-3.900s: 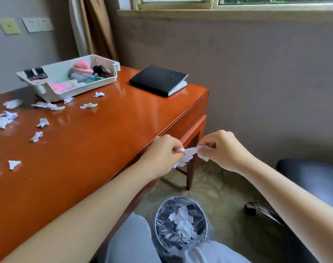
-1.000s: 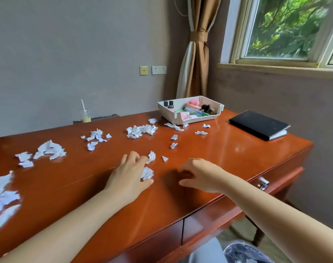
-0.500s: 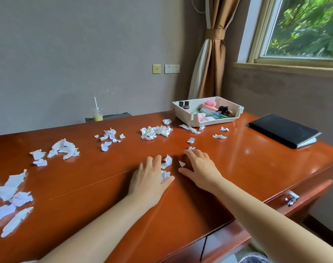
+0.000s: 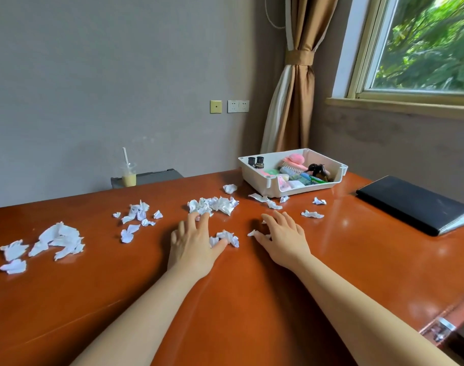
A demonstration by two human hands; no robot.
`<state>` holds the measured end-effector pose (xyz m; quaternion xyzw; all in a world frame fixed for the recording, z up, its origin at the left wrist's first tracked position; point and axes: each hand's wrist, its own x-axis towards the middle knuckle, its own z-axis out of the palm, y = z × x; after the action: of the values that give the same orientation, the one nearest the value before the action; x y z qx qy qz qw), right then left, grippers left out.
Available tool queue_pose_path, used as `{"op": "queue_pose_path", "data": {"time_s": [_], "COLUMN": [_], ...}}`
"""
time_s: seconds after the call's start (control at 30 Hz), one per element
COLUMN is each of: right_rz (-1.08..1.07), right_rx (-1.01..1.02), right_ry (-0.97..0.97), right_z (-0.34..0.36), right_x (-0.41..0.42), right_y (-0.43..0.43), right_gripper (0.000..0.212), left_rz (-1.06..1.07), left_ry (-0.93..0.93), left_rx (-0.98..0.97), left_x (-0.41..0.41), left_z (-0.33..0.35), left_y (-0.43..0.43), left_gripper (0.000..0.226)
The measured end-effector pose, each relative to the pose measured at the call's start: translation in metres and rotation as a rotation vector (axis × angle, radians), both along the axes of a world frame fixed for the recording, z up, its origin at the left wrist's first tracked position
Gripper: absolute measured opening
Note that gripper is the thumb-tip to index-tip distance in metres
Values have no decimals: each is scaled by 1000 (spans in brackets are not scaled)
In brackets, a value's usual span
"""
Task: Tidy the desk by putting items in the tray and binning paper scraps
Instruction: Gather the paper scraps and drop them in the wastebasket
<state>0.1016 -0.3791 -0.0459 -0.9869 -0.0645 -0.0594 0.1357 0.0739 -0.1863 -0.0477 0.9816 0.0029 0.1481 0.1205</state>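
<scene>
White paper scraps lie scattered over the reddish wooden desk (image 4: 252,299). My left hand (image 4: 192,245) lies flat on the desk with spread fingers, its thumb against a small crumpled scrap (image 4: 225,237). My right hand (image 4: 285,239) also rests palm down, fingers apart, with a tiny scrap (image 4: 252,233) at its thumb. A bigger clump of scraps (image 4: 216,204) sits just beyond my left fingertips. The white tray (image 4: 265,184) at the back right holds a pink brush, small bottles and other items. The bin is out of sight.
A black notebook (image 4: 413,203) lies near the desk's right edge. More scrap piles lie at the left (image 4: 58,240) and centre-left (image 4: 137,213). A drink cup with a straw (image 4: 128,174) stands on a grey surface behind the desk. A metal drawer handle (image 4: 440,331) sticks out at the lower right.
My view has swung from the bin beside the desk up to the desktop. Both hands have slid further onto the desk among the scraps, the left fingers now reaching the bigger clump.
</scene>
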Motion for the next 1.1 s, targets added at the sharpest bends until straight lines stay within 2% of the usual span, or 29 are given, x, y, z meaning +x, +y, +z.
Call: {"op": "queue_pose_path", "data": {"time_s": [0.1, 0.23, 0.37, 0.5, 0.6, 0.8, 1.0, 1.1], "right_rz": [-76, -230, -327, -372, -316, -37, 164, 262], "right_rx": [12, 9, 14, 30, 29, 17, 68, 170], "right_ry": [-58, -108, -89, -30, -6, -22, -2, -12], "right_z": [-2, -1, 1, 1, 0, 4, 6, 5], "right_x": [15, 34, 55, 73, 85, 90, 75, 63], "right_y": [-11, -37, -54, -62, -66, -63, -42, -23], "right_gripper": [67, 89, 103, 107, 99, 60, 45, 37], "left_rz": [38, 65, 74, 67, 45, -9, -41, -78], "left_ry": [17, 37, 41, 36, 27, -18, -45, -63], "left_rx": [13, -3, -7, -12, -17, -72, -87, -130], "left_x": [16, 34, 49, 62, 67, 71, 68, 65], "left_z": [-1, -2, -3, -4, -5, -4, -2, -2], "left_y": [1, 2, 5, 8, 9, 10, 9, 11], "left_gripper": [75, 82, 83, 80, 77, 62, 48, 37]}}
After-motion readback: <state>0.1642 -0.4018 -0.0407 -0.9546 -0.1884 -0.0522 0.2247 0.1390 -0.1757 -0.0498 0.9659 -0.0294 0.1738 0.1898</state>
